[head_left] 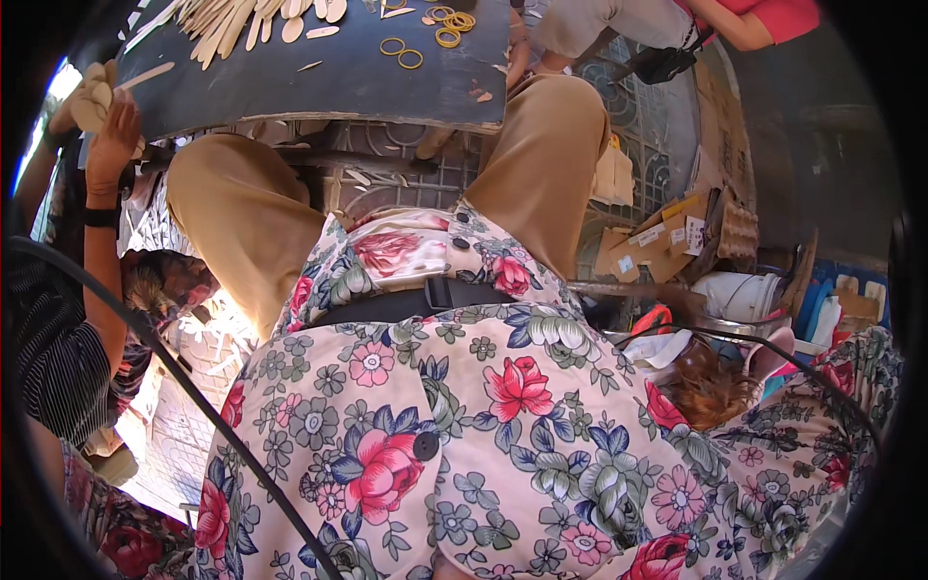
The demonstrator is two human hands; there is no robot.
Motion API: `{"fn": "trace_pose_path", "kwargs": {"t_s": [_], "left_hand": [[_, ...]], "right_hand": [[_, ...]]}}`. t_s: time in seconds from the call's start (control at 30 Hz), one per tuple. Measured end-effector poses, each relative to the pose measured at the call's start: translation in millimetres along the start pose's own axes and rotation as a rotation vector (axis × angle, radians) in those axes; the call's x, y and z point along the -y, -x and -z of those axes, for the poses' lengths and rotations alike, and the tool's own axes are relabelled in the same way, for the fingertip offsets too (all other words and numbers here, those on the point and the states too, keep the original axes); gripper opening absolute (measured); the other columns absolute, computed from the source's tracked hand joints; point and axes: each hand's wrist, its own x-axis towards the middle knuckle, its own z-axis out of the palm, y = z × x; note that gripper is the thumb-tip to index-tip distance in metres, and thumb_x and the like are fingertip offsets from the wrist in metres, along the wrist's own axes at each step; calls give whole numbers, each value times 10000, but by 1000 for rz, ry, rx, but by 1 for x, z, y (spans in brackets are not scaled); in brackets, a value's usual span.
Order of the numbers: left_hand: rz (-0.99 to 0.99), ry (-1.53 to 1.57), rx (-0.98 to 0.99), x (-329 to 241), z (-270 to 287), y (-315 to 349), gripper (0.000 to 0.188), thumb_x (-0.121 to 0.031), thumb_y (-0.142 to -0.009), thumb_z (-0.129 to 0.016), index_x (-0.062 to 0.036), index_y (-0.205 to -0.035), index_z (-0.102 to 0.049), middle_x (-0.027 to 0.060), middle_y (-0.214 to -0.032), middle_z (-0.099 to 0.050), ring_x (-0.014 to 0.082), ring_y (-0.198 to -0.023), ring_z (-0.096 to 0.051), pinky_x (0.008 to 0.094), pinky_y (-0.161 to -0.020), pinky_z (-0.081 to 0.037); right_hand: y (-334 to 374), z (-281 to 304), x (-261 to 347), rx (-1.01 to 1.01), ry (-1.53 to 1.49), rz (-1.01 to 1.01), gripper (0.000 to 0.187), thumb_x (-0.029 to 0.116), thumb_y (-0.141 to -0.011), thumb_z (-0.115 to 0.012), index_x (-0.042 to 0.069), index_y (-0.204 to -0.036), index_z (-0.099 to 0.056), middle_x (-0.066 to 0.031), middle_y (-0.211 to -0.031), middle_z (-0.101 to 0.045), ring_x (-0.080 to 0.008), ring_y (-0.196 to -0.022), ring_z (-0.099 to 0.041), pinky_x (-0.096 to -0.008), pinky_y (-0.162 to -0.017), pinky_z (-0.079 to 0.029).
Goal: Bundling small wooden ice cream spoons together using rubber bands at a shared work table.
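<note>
Neither of my hands shows. My left floral sleeve (130, 546) runs out at the lower left rim, and my right floral sleeve (822, 425) reaches toward the right rim, both with the hand out of sight. Over my knees stands a dark table (290, 87). Flat wooden sticks (227, 29) lie piled at its far left. Several yellow rubber bands (448, 37) are at the far right of the tabletop, with two single bands (410, 59) nearer. At left a co-worker's hand (114, 135), black band on the wrist, grips a bundle of round-ended wooden pieces (94, 97).
A person in a red top (759, 24) is at the upper right, another hand (519, 48) by the table's edge. Cardboard boxes (662, 237), a white bucket (735, 295) and a metal basin (720, 329) stand to my right. Wood scraps (358, 179) litter the tiled floor.
</note>
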Motion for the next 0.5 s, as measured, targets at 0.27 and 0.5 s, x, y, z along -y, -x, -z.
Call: {"fn": "trace_pose_path", "kwargs": {"t_s": [0.27, 0.5], "left_hand": [[219, -41, 85, 8, -23, -10, 532, -45, -829, -589, -23, -1341, -446, 94, -1186, -553, 198, -1206, -479, 287, -1064, -358], [384, -59, 152, 0, -29, -13, 505, -57, -849, -550, -29, -1344, -451, 88, -1156, -556, 158, -1198, -468, 278, -1051, -357]], "right_hand": [[-11, 28, 26, 111, -12, 71, 367, 146, -812, -636, 9, -1145, -566, -154, -891, -592, -303, -792, -587, -381, -661, -474], [1, 52, 39, 239, -11, 129, 354, 134, -822, -620, 12, -1148, -558, -143, -893, -573, -292, -803, -572, -373, -667, -465]]}}
